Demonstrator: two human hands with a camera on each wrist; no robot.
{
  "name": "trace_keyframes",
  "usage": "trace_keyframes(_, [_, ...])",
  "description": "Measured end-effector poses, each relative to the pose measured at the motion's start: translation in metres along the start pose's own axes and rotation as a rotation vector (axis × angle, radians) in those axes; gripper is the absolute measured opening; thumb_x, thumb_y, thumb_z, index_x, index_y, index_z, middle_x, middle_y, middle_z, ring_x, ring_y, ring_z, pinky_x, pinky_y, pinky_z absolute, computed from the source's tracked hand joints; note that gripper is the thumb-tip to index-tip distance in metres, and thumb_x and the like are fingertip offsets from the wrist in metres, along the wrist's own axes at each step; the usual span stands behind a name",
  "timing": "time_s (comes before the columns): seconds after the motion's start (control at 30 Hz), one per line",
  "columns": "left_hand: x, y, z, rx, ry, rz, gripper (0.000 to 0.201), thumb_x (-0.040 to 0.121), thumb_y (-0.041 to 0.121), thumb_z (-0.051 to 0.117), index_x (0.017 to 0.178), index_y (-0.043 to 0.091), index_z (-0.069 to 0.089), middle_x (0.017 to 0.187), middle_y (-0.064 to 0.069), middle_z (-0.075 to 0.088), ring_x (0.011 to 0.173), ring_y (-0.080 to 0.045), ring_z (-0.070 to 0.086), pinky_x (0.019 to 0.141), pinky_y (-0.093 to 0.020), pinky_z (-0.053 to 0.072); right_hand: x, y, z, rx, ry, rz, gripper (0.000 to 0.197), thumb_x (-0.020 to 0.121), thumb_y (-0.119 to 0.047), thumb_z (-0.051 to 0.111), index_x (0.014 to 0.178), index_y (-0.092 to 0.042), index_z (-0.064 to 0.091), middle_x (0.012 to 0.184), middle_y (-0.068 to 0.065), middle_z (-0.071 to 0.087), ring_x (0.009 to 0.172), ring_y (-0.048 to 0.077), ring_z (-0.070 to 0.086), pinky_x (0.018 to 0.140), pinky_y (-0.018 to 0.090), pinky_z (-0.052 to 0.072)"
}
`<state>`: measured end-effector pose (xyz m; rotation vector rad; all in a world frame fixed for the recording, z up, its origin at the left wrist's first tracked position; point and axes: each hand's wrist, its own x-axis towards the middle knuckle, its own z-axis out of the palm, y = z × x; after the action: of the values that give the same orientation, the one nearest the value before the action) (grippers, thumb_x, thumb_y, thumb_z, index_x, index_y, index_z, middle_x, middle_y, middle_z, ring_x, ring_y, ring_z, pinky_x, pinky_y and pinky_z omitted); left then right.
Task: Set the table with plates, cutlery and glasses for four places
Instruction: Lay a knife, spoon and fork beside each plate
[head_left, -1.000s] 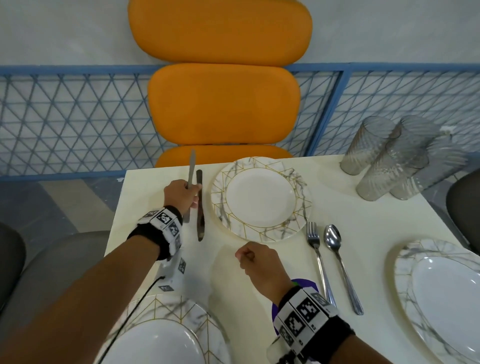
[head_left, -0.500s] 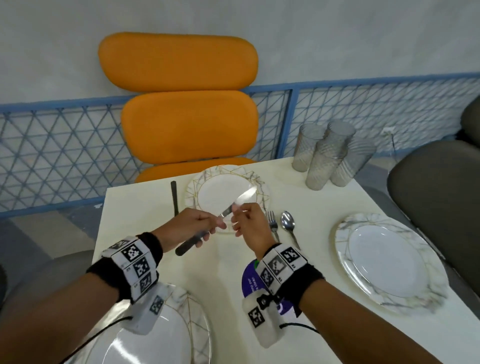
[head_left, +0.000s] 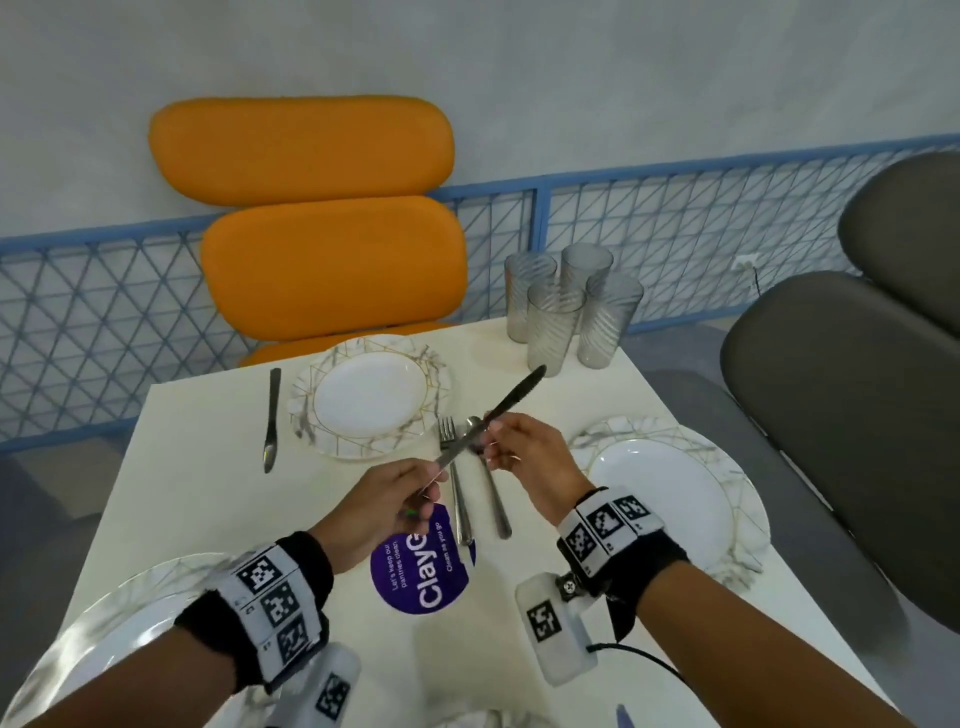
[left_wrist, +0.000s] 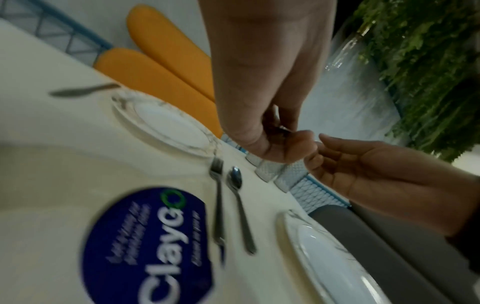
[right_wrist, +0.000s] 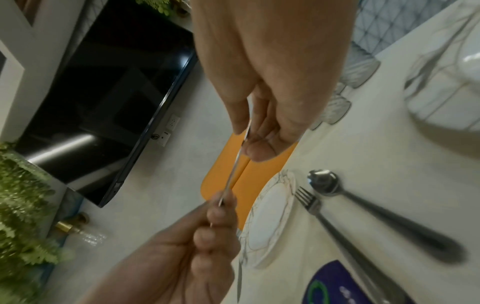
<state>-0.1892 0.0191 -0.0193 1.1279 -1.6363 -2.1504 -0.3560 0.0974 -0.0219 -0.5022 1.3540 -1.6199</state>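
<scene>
A knife (head_left: 511, 397) hangs in the air over the table, blade pointing up and to the right. My left hand (head_left: 421, 488) grips its handle end, and my right hand (head_left: 493, 436) pinches it near the middle. In the right wrist view the knife (right_wrist: 233, 172) runs as a thin line between both hands. Below it lie a fork (head_left: 454, 483) and a spoon (head_left: 485, 478), side by side right of the far plate (head_left: 371, 397). A second knife (head_left: 271, 421) lies left of that plate. Another plate (head_left: 670, 499) sits at the right and one more plate (head_left: 104, 649) near left.
Several ribbed glasses (head_left: 566, 306) stand grouped at the table's far right corner. A round purple sticker (head_left: 421, 566) marks the table's middle. An orange chair (head_left: 332, 260) stands behind the far side, a grey chair (head_left: 857, 415) at the right.
My left hand lifted one of two knives from beside the far plate and carried it right. My right hand has taken hold of it too, above the fork and spoon.
</scene>
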Motion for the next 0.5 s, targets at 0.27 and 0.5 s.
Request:
trace_keyframes(0.27, [0.007, -0.014, 0.097, -0.181, -0.005, -0.016, 0.019, 0.096, 0.024, 0.05, 0.092, 0.009, 0.063, 0.072, -0.005, 0.057, 0.061, -0.014, 0.052, 0.054, -0.026, 0.048, -0.016, -0.012, -0.064, -0.161, -0.177, 0.057, 0.014, 0.091, -0.003, 0.051, 0.1, -0.002, 0.061, 0.086, 0.017, 0.063, 0.07, 0.019, 0.059, 0.063, 0.019, 0.051])
trace_keyframes(0.5, [0.004, -0.027, 0.093, -0.062, 0.053, -0.052, 0.025, 0.096, 0.02, 0.048, 0.112, 0.009, 0.064, 0.094, -0.007, 0.069, 0.078, -0.014, 0.061, 0.065, -0.026, 0.053, 0.02, -0.055, -0.115, -0.685, -0.04, -0.066, 0.016, 0.092, -0.001, 0.048, 0.095, 0.0, 0.064, 0.073, 0.004, 0.061, 0.053, 0.003, 0.056, 0.06, 0.019, 0.05])
